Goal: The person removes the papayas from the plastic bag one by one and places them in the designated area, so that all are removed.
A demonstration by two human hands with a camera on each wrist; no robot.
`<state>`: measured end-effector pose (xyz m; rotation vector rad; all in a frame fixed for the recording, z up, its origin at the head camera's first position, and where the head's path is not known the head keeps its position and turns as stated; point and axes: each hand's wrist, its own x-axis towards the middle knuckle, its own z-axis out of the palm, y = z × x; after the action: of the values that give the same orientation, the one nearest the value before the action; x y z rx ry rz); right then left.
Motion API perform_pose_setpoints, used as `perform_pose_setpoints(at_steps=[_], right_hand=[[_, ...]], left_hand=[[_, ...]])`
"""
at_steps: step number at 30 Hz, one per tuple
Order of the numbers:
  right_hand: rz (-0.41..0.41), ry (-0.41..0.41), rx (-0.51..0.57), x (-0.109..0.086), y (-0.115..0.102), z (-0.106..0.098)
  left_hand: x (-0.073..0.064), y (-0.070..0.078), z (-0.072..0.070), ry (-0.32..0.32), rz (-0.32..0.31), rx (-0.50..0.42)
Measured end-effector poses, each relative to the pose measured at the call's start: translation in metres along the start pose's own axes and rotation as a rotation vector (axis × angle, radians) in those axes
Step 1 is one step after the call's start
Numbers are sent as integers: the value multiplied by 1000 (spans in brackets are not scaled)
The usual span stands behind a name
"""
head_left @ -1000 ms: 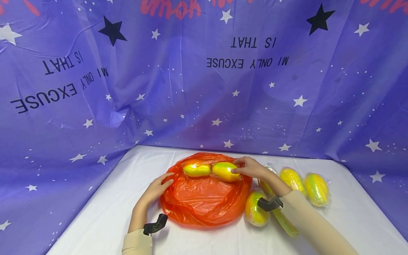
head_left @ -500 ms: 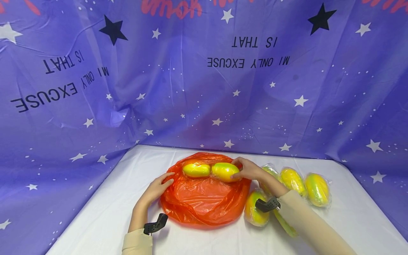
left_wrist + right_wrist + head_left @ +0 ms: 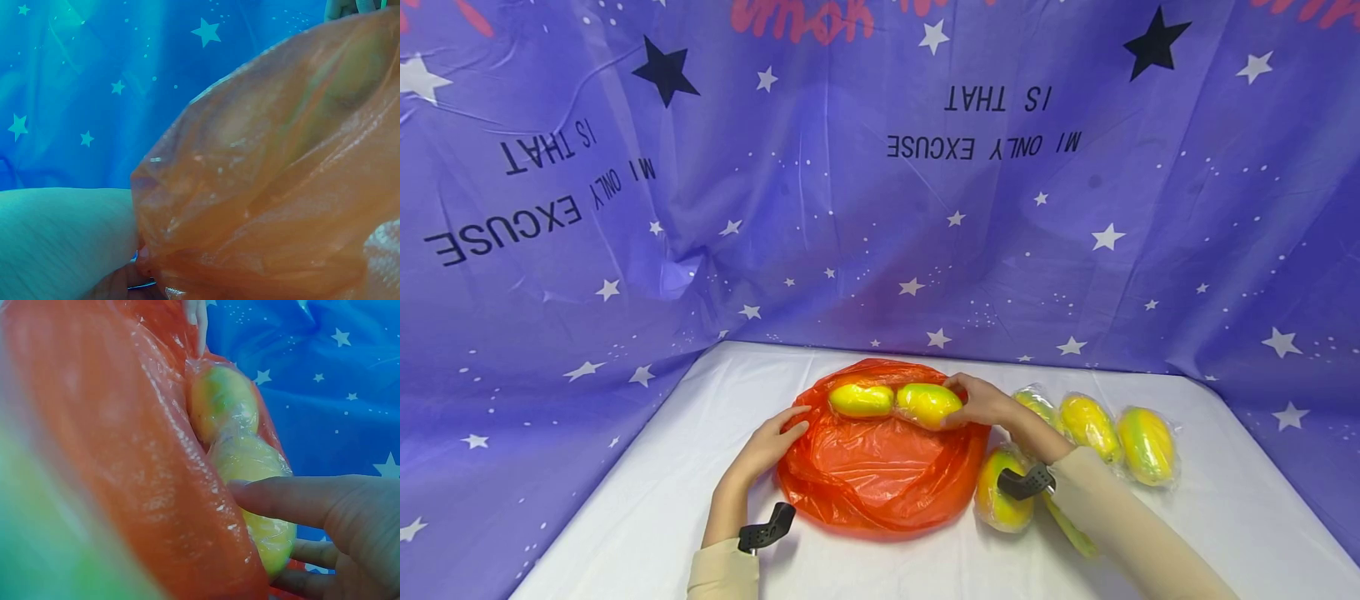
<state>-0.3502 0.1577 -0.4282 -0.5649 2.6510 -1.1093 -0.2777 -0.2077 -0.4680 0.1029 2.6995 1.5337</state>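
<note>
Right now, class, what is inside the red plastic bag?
Two wrapped yellow-green fruits show in the bag, one held by the right grip. Their undersides, and anything beneath them, are hidden.

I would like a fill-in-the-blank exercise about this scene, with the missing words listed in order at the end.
The person's ____ hand holds a wrapped fruit. In the mouth of the plastic bag lie ____ fruits. The cloth under the bag is ____. The two large black shapes on the curtain are ____.
Missing words: right; two; white; stars.
</note>
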Motion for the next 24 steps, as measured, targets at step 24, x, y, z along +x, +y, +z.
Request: perform_pose_setpoints(at_steps=[24], right_hand=[[78,-83,2,0,-5,-3]], left_hand=[[0,0,0,-6,-17,9]])
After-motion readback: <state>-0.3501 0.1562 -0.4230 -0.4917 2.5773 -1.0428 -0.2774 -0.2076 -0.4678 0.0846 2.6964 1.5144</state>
